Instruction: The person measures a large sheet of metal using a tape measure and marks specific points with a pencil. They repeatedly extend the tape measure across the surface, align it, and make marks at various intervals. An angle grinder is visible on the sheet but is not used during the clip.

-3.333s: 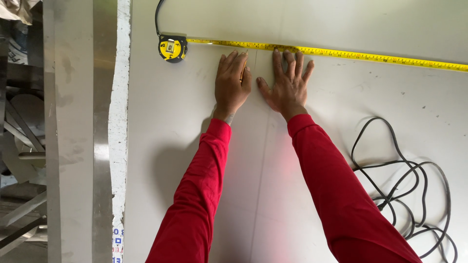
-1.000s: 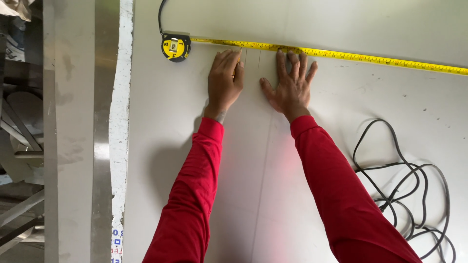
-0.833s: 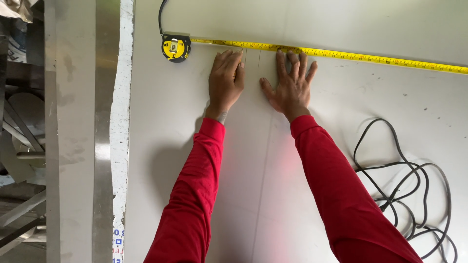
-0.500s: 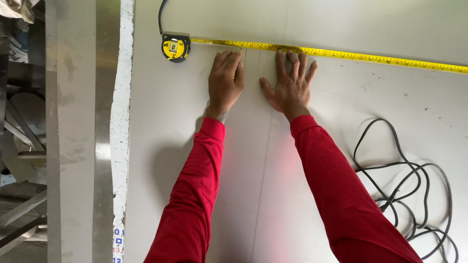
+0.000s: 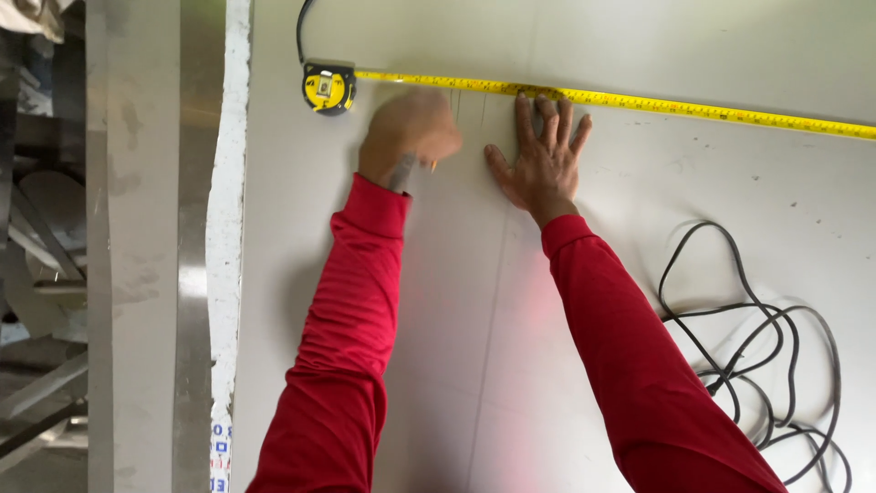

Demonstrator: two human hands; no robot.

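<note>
Two hands work on one pale board (image 5: 639,228), both in red sleeves. One tape measure lies along the board's far edge: a round yellow case (image 5: 328,88) near the far left corner, and a thin yellow blade (image 5: 693,108) running from it toward the right edge. One black cable (image 5: 757,356) lies in loose loops near the right edge, well apart from the hands. A second dark cord leaves the case toward the far edge.

The left hand (image 5: 409,132) is blurred, curled into a fist just below the blade, and a slim grey stick, likely a pencil (image 5: 402,172), pokes out from under the fist toward the wrist. The fingers seem wrapped around it, though the blur hides the exact grip. The right hand (image 5: 543,155) lies flat with fingers spread, palm pressed on the board, fingertips touching the blade and holding nothing.

The board is smooth and matt, with a few faint pencil strokes between the hands just under the blade. Its left edge shows a rough white chalky core. Beyond that edge stands a dull grey metal beam (image 5: 132,274).
</note>
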